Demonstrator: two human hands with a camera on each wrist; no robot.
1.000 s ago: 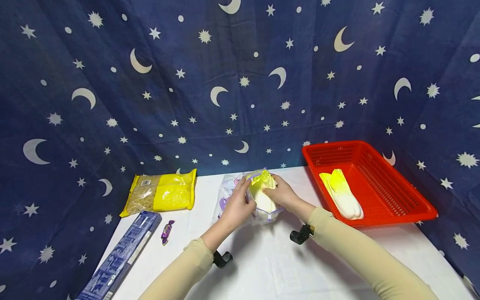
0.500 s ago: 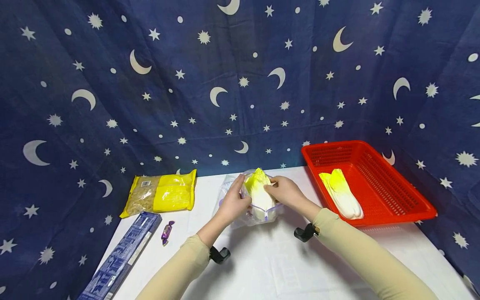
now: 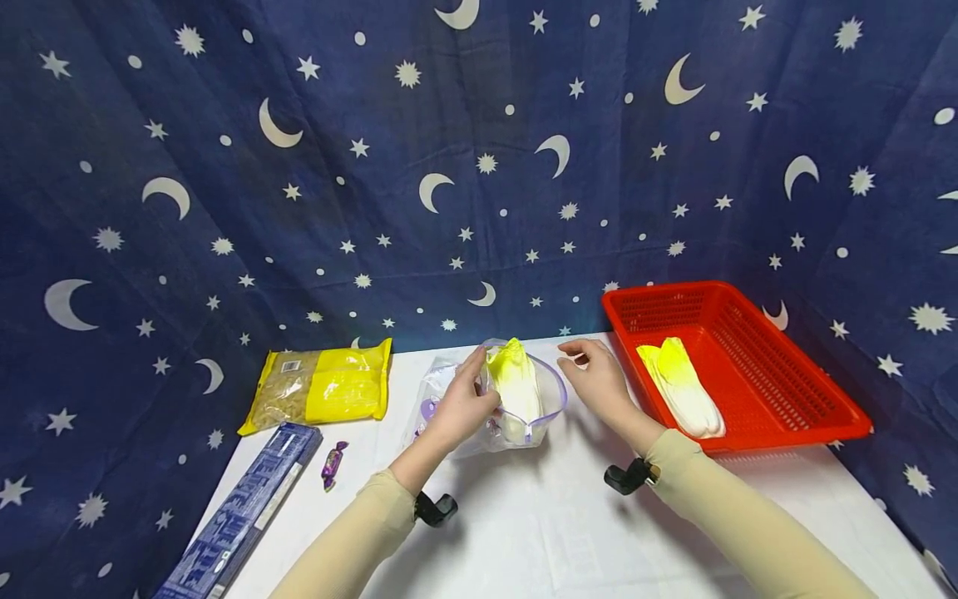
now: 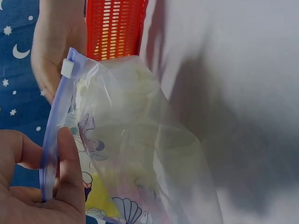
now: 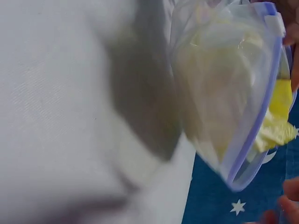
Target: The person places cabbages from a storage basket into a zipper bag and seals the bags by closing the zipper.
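Note:
A clear zip bag (image 3: 449, 408) with a purple rim and printed figures stands with its mouth spread. Inside it is a cabbage leaf (image 3: 518, 384), white below with a yellow tip that pokes past the rim. My left hand (image 3: 466, 408) pinches the bag's rim between thumb and fingers; the left wrist view shows the white slider (image 4: 67, 68) farther along the purple zip. To the right of the bag my right hand (image 3: 599, 384) is apart from it, fingers loosely bent and holding nothing. In the right wrist view only its fingertips (image 5: 292, 196) show at the edge.
A red basket (image 3: 793, 366) at the right holds more cabbage leaves (image 3: 683, 389). On the left lie a yellow pasta bag (image 3: 322, 384), a long blue box (image 3: 243, 512) and a purple wrapped candy (image 3: 333, 464). A starry curtain (image 3: 479, 166) hangs behind the white table (image 3: 569, 532).
My right hand has let go of the cabbage leaf and moved right, away from the bag. The leaf stays in the bag, whose mouth looks wider. The left hand keeps its hold.

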